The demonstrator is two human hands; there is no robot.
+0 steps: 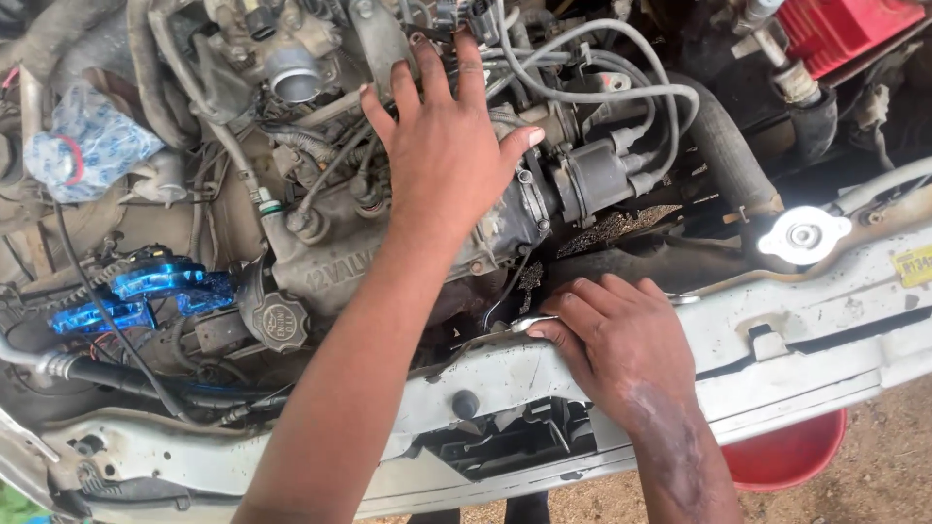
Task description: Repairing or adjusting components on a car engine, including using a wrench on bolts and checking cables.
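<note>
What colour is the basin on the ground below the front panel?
The basin is red, seen in the head view.

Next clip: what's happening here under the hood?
A person leans over an open engine bay. The left hand lies flat, fingers spread, on the engine's valve cover. The right hand rests on the white front panel, gripping a slim metal wrench. The oil filler cap and radiator cap are both on.

Daylit dirt ground [874,475], red basin [786,456]
</note>
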